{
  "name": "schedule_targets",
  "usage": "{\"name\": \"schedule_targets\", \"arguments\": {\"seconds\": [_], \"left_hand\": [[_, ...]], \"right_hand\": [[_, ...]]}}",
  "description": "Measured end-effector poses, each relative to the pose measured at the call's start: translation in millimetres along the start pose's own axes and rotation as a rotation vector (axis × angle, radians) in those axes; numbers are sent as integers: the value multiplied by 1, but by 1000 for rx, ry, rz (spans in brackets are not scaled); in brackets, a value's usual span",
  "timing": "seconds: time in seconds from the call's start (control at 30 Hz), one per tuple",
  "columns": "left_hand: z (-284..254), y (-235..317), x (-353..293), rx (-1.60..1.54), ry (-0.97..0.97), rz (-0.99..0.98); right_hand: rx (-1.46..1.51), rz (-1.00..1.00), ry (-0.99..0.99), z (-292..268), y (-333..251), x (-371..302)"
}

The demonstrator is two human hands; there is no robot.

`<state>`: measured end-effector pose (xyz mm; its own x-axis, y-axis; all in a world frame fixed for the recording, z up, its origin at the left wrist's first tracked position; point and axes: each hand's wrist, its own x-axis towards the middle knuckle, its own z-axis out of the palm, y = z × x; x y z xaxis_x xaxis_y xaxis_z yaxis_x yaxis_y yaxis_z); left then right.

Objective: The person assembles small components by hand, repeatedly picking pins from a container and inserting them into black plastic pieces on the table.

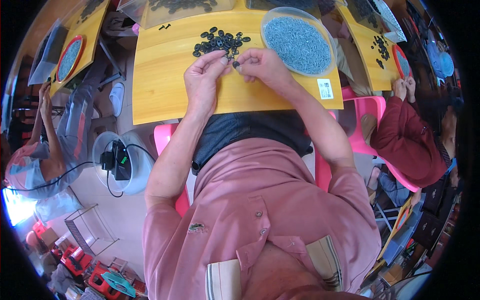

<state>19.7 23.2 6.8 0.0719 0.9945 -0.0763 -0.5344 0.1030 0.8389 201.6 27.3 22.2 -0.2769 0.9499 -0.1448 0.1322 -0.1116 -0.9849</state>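
Note:
Over the near side of the yellow table, my left hand (202, 80) and my right hand (265, 67) meet with fingertips almost touching. A small dark rounded piece (236, 64) is pinched between my right thumb and fingers. My left thumb and forefinger are pressed together close beside it; whatever they hold is too small to make out. Just beyond the fingertips lies a loose pile of black oval pieces (220, 42), some showing holes. Right of the pile stands a round clear tub (330, 55) heaped with small bluish-silver screws (297, 44).
A clear bin (145, 15) with more black pieces stands at the table's far edge, near two dark screws (164, 27). A white label (325, 89) is stuck by the right corner. Co-workers sit at yellow tables on both sides. A white tub (135, 170) with power adapters stands left.

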Motion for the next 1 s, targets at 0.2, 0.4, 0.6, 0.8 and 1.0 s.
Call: {"name": "schedule_targets", "arguments": {"seconds": [0.2, 0.4, 0.6, 0.8, 1.0], "left_hand": [[0, -1, -1, 175, -52, 70], [1, 0, -2, 238, -61, 78], [0, -5, -1, 158, -106, -6], [-1, -6, 0, 150, -47, 15], [-2, -6, 0, 91, -37, 8]], "right_hand": [[-7, 79, -29, -1, -7, -3], [-95, -32, 44, -8, -4, 1], [72, -85, 17, -3, -3, 1], [-63, -93, 64, -1, 0, 1], [-29, -93, 81, 4, -1, 1]]}}
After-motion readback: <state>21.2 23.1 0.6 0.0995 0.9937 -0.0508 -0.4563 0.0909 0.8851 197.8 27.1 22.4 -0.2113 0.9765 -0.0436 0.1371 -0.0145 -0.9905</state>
